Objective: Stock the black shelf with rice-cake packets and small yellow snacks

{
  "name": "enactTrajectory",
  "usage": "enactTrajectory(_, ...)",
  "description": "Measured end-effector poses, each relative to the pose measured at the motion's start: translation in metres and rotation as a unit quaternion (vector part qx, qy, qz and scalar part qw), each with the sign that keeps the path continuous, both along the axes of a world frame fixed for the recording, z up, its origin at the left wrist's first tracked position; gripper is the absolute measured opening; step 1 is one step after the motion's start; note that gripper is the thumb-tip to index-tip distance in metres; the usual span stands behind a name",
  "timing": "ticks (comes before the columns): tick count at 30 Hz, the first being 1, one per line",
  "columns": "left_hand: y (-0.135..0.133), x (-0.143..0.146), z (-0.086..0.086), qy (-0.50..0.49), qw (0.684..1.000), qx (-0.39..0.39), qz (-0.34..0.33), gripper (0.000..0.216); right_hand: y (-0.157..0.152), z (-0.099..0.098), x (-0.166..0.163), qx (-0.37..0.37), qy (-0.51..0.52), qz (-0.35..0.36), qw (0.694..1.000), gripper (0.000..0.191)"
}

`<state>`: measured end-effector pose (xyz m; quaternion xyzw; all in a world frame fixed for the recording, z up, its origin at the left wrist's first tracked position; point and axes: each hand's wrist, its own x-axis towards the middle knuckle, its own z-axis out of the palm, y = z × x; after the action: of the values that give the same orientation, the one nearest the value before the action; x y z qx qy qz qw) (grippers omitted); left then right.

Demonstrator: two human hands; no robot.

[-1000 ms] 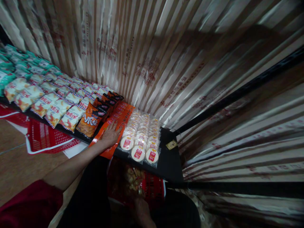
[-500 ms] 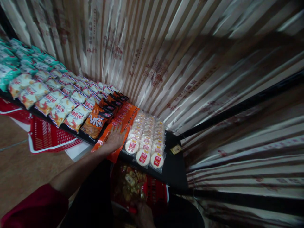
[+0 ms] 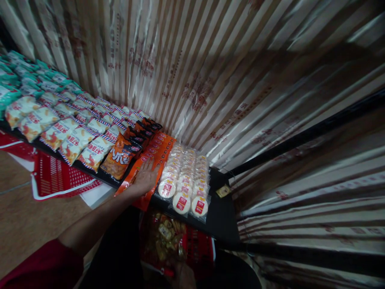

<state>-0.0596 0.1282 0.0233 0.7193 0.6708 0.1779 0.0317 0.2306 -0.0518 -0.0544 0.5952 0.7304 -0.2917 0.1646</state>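
My left hand (image 3: pixel 146 177) lies flat, fingers spread, on an orange snack bag (image 3: pixel 157 149) on the black shelf. To its left stands an orange-and-black snack bag (image 3: pixel 119 155), with others of its kind behind it. On its right, rows of round white crackers in clear wrappers (image 3: pixel 181 202) overlap one another. Lower down, my right hand (image 3: pixel 184 275) is at the near side of a red basket (image 3: pixel 201 247) holding gold-wrapped pieces (image 3: pixel 165 233). Its fingers are dark and blurred, so their grip is unclear. A red bit (image 3: pixel 168 272) shows beside it.
White snack bags (image 3: pixel 73 142) and green bags (image 3: pixel 27 76) fill the shelf's left part. A small yellowish packet (image 3: pixel 223 190) lies on the black shelf (image 3: pixel 222 216) at right. Another red basket (image 3: pixel 60 172) is below, left. Pleated printed sheeting (image 3: pixel 192 80) and a black bar (image 3: pixel 300 136) stand behind.
The view has shifted slightly, so the left-hand bags and basket sit a little lower and further left. My left hand stays on the orange bag. My right hand appears slightly lower.
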Motion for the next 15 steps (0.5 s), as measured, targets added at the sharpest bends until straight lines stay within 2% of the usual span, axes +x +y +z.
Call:
enactTrajectory(9, 0.033, -0.002, 0.018, -0.025, 1.0, 0.009, 0.014, 0.046, -0.002, -0.005, 0.003, 0.015, -0.022, 0.011, 1.0, 0.033)
enactTrajectory(15, 0.059, -0.004, 0.012, -0.016, 1.0, -0.012, 0.02, 0.044, -0.002, -0.009, 0.006, 0.017, -0.023, 0.007, 1.0, 0.035)
